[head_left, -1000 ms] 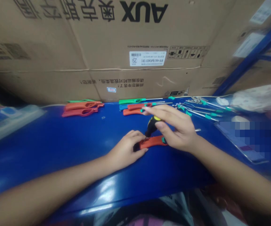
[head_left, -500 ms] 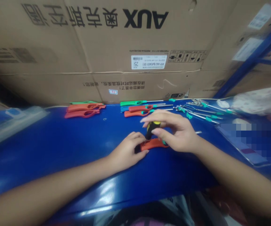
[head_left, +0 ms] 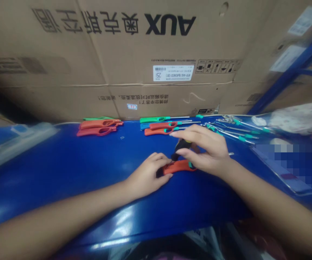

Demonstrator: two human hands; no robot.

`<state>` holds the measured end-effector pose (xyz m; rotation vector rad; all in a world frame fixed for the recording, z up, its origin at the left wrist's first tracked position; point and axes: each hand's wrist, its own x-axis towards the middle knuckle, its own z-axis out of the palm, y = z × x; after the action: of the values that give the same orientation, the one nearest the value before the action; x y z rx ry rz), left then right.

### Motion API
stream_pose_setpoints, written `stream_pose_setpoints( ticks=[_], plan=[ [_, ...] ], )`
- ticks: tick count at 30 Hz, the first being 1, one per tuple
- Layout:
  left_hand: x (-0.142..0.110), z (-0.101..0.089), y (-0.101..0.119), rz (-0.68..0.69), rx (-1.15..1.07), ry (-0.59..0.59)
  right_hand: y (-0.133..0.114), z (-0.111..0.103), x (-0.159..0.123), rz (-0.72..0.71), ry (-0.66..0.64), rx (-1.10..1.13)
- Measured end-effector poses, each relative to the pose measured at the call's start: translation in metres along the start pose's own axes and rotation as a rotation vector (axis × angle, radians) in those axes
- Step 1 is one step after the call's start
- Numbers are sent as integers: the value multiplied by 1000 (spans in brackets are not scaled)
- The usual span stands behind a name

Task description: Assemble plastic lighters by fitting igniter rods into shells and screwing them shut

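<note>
An orange-red long-necked lighter (head_left: 179, 166) lies on the blue table, its metal rod pointing right beneath my right hand. My left hand (head_left: 150, 173) grips the lighter's left end between thumb and fingers. In my right hand (head_left: 207, 150) is a short black-and-yellow screwdriver (head_left: 178, 151), tilted, its handle held between thumb and fingers. The screwdriver's tip meets the lighter near its left end, close to my left fingertips; the exact contact point is too small to make out. The middle of the lighter is partly covered by my right hand.
Red lighter handles (head_left: 98, 130) lie at the back left, near a small metal bit (head_left: 122, 137). Assembled lighters (head_left: 158, 131) and metal rods with green ends (head_left: 234, 134) line the back, before a large cardboard box (head_left: 118, 50). A phone-like slab (head_left: 283, 169) is at right.
The screwdriver's handle has tilted and turned slightly within my right fingers. My left hand stays on the lighter. The whole view has shifted a little downward and right.
</note>
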<state>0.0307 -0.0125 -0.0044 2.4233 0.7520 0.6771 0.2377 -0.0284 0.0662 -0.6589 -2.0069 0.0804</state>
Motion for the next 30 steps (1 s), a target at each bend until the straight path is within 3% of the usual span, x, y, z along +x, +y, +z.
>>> stream_pose_setpoints(
  ticks=[4,8,10,14,16,20,23,27,30],
  plan=[
    [0,0,-1,-3,-5,-1,-5,-2,1,191,-145,269],
    [0,1,-2,-2,-21,0,-4,-2,2,19,19,29],
    [0,1,-1,-4,-12,0,-3,-2,2,-38,24,-90],
    [0,-1,1,-14,-7,-16,-2,-2,2,110,-128,95],
    [0,0,1,-18,-8,-21,-1,-2,2,161,-141,178],
    [-1,2,-2,-11,-5,-22,0,-3,1,39,-54,10],
    [-1,2,-3,-1,-6,-30,-2,-3,-1,19,-93,-68],
    [-1,1,-1,-31,-25,-3,-6,-2,-2,160,-219,151],
    [0,1,-2,-62,-48,42,-7,-1,0,153,-184,170]
  ],
)
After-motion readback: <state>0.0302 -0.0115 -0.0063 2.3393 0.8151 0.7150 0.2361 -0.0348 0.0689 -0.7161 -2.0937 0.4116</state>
